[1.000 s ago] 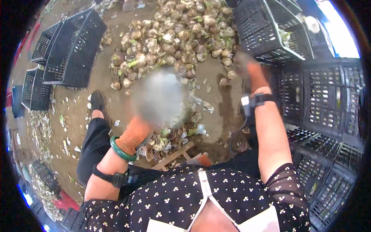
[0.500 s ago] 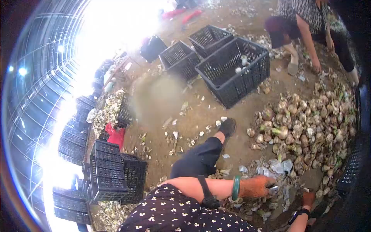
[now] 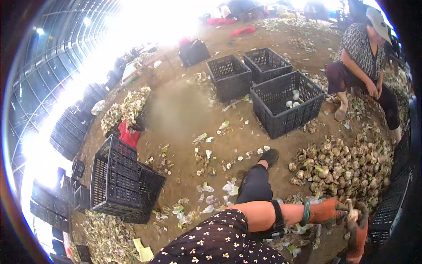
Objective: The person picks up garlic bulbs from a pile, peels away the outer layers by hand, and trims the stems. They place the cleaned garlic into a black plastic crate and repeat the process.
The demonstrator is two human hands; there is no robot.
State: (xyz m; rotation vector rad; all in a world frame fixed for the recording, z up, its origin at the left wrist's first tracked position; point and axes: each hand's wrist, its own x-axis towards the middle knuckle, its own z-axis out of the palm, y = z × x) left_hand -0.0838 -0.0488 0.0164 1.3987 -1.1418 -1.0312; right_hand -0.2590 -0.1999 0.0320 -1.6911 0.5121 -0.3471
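My left hand (image 3: 326, 212) wears an orange work glove with dark fingers, and a green bangle circles its wrist. Its fingers are closed and reach toward my right hand; whatever they grip is hidden. My right hand (image 3: 358, 229), gloved alike, is closed around a garlic bulb (image 3: 353, 215), held up at the lower right. The two hands almost meet at this bulb. Just beyond them lies a big heap of unpeeled garlic (image 3: 347, 169) on the dirt floor, some bulbs with short green stems.
A black crate (image 3: 288, 121) holding a few white bulbs stands ahead, with two more crates behind it. Another person (image 3: 362, 61) sits at the upper right, hands together. Stacked crates (image 3: 116, 176) stand left, near a red bag (image 3: 129, 134). Garlic skins litter the floor.
My right hand has come up to my left hand, now showing a garlic bulb. The view has shifted, bringing more of the other person into sight; their hands have come together.
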